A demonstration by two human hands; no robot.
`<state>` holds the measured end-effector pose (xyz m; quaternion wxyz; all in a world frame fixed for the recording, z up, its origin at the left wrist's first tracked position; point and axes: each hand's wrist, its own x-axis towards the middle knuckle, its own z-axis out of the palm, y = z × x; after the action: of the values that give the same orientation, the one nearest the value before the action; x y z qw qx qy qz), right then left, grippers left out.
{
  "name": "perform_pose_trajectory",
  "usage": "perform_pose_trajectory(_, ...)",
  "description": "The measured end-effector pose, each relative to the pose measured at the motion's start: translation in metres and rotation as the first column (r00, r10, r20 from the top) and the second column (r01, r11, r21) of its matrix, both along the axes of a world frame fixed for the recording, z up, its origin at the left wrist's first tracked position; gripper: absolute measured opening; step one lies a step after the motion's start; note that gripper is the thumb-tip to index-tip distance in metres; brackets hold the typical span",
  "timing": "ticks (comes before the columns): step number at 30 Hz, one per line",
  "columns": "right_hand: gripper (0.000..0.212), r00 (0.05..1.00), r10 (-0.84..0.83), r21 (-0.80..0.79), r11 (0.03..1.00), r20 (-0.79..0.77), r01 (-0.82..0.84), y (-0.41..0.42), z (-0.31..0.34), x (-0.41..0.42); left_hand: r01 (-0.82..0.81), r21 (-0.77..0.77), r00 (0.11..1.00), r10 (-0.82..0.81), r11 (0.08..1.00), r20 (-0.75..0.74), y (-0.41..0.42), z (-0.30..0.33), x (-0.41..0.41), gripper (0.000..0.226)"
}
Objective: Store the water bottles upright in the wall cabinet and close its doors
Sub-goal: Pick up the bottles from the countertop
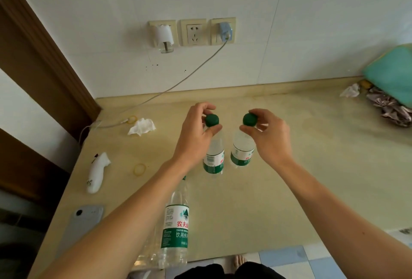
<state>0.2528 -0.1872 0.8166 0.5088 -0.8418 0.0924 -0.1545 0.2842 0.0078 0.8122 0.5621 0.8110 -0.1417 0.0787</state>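
Two clear water bottles with green caps and green-white labels stand upright side by side on the beige counter. My left hand pinches the neck of the left bottle just under its cap. My right hand pinches the neck of the right bottle the same way. A third bottle lies on its side near the counter's front edge, partly behind my left forearm. No wall cabinet is in view.
Crumpled tissues and a charging cable lie at the back left. A white tube-shaped thing, rubber bands and a grey phone sit along the left edge. A teal cloth and crumpled wrapper are at the far right.
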Motion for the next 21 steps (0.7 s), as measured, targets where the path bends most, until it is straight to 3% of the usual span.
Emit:
perform_pose_trajectory(8, 0.039, 0.997, -0.073, 0.039, 0.997, 0.035, 0.072, 0.007, -0.022, -0.007, -0.029, 0.035, 0.999, 0.027, 0.999, 0.044, 0.007, -0.026, -0.005, 0.050)
perform_pose_trajectory(15, 0.040, 0.998, -0.006, 0.018, 1.000, 0.059, 0.005, 0.006, -0.027, 0.000, 0.027, 0.071, 1.000, -0.026, 0.997, -0.012, 0.003, -0.027, -0.006, 0.054)
perform_pose_trajectory(21, 0.071, 0.997, 0.052, 0.075, 0.996, -0.059, -0.048, -0.016, -0.057, -0.009, -0.020, 0.011, 0.990, 0.021, 1.000, -0.137, 0.014, -0.048, -0.020, 0.070)
